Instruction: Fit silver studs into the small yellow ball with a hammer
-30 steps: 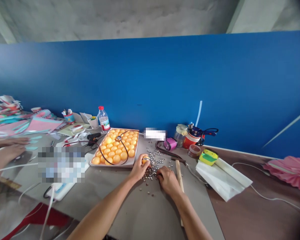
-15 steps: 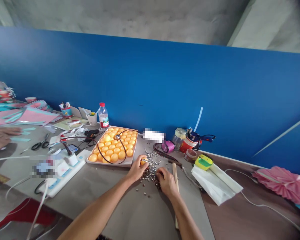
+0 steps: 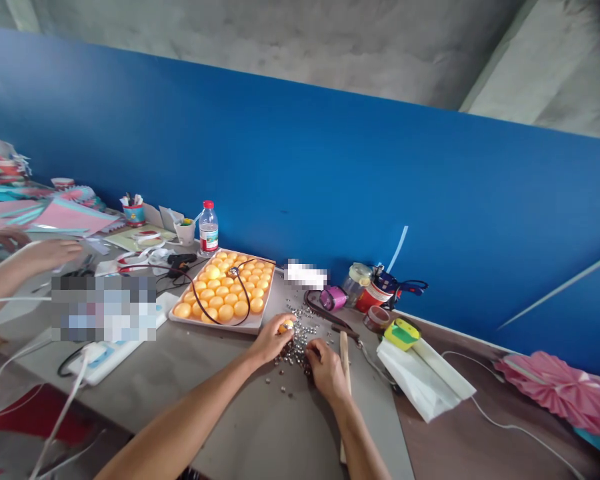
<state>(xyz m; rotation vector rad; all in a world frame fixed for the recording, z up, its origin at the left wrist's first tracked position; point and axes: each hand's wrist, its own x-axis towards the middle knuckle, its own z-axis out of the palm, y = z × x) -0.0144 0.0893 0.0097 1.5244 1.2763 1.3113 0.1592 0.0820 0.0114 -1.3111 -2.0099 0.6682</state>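
My left hand [image 3: 270,341] is closed around a small orange ball [image 3: 285,326], which looks like a ping-pong ball with shiny silver bits on its surface. A pile of small silver metal beads or studs [image 3: 299,343] is scattered on the grey table between my hands. My right hand [image 3: 327,370] is at the pile's near right side, its fingers pinched together; what they hold, if anything, is hidden. Behind my left hand is a shallow white tray [image 3: 215,326] full of similar orange balls [image 3: 225,293]. A wooden stick [image 3: 345,367] lies under my right wrist.
A bottle [image 3: 209,230] stands behind the tray, and a dark cable crosses it. At left are a power strip [image 3: 95,367] and a co-worker's arm [image 3: 30,267]. To the right are a purple roll [image 3: 333,298], a tape roll [image 3: 377,319], a yellow-green box [image 3: 403,333] and white sheets [image 3: 420,380].
The view has shifted and tilted slightly. My hands keep nearly the same places by the ball and the beads. At left, the co-worker's arm has reached further in over the table.
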